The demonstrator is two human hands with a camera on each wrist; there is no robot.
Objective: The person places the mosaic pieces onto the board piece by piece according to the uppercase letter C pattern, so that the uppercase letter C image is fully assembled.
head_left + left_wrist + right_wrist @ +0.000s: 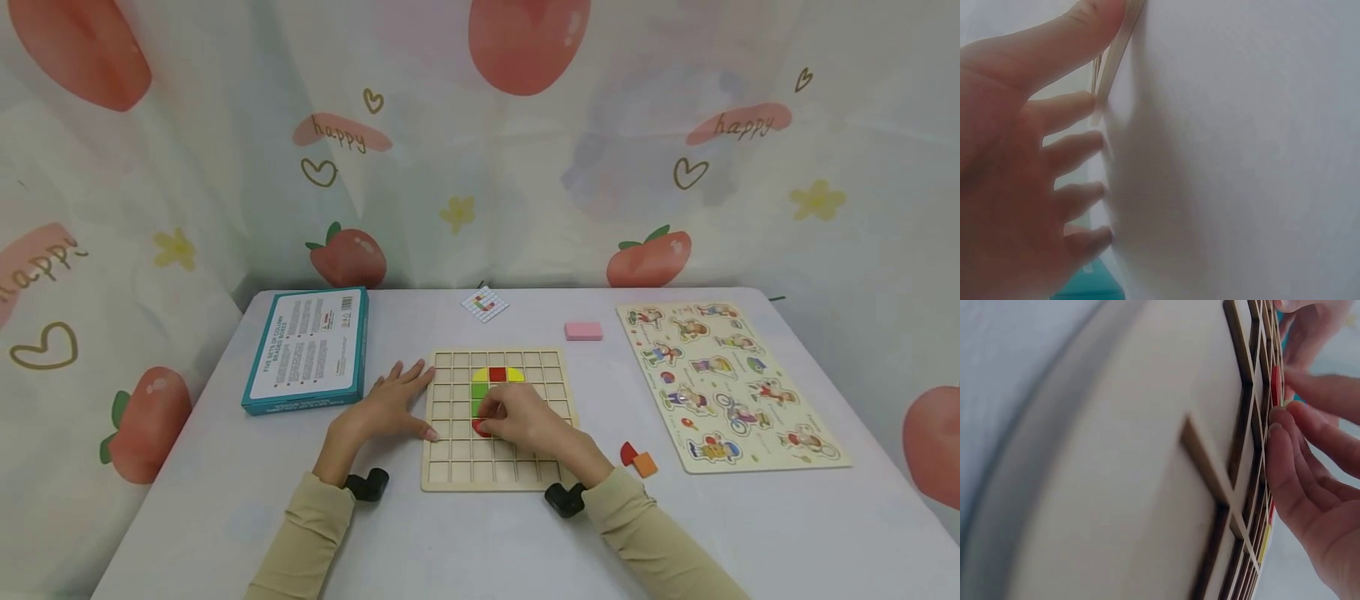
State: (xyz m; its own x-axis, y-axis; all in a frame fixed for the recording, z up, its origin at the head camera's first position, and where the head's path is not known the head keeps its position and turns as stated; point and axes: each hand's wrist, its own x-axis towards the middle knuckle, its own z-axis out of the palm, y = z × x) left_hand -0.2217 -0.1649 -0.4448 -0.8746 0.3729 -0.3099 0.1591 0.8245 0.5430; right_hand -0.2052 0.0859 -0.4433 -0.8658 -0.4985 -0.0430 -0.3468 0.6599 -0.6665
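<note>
A wooden grid board (460,475) lies on the table, its cells framed by thin raised strips. Near its middle, my right hand (525,421) pinches a red round-edged piece (481,427) between thumb and fingers; in the right wrist view the red piece (1275,386) is at the grid strips under the fingertips. Above it sit green squares (479,390), then a row with a red square (497,374) between two yellow rounded pieces (516,374). My left hand (390,404) spreads its fingers along the board's left edge, with the thumb touching that edge.
A teal-edged box (303,350) lies at left. Behind the board are a small pattern card (484,304) and a pink block (583,332). A picture puzzle board (731,387) is at right, with a loose red piece (628,453) and an orange square (645,464) nearer.
</note>
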